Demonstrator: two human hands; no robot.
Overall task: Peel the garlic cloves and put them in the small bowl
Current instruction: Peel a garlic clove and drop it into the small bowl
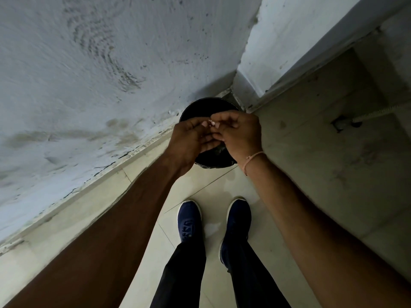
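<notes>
My left hand (189,140) and my right hand (241,134) meet fingertip to fingertip right above a round black bin (205,107) on the floor. Small pale scraps of garlic peel (211,123) sit pinched between the fingertips of both hands. The left hand is cupped, with its thumb on top. The right hand's fingers curl in towards it. My hands hide most of the bin's opening. No whole clove and no small bowl shows in this view.
The bin stands in a corner where a stained grey wall (93,70) meets a low tiled ledge (322,134). A metal hose (378,113) lies on the ledge. My two blue shoes (213,221) stand on pale floor tiles just before the bin.
</notes>
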